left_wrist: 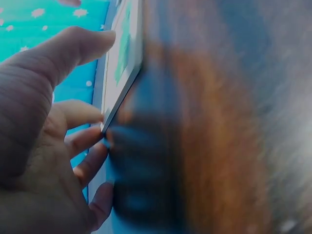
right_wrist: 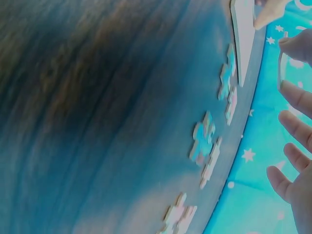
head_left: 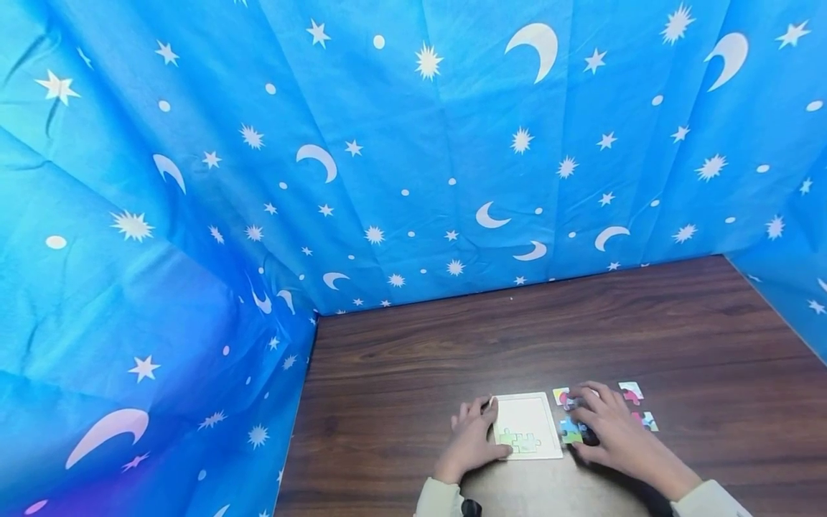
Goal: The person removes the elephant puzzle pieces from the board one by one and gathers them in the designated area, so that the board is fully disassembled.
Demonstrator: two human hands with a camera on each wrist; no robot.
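Note:
A white square puzzle tray [head_left: 526, 413] lies on the table, with joined green-and-white puzzle pieces [head_left: 525, 443] in its near left part. My left hand [head_left: 470, 439] holds the tray along its left side, thumb at the near edge and index finger at the far left corner. In the left wrist view the tray's rim [left_wrist: 127, 90] meets the fingertips. Right of the tray, my right hand [head_left: 610, 434] pinches a thin puzzle piece [right_wrist: 282, 63] between thumb and index finger, seen edge-on in the right wrist view. Its picture side is hidden.
Loose pieces lie around and partly under my right hand: a yellow-and-pink piece [head_left: 561, 397], a blue-green piece [head_left: 570, 431], a pink-and-white piece [head_left: 631, 392] and another piece [head_left: 650, 421]. A blue star-patterned cloth [head_left: 413, 165] hangs behind the wooden table [head_left: 400, 359].

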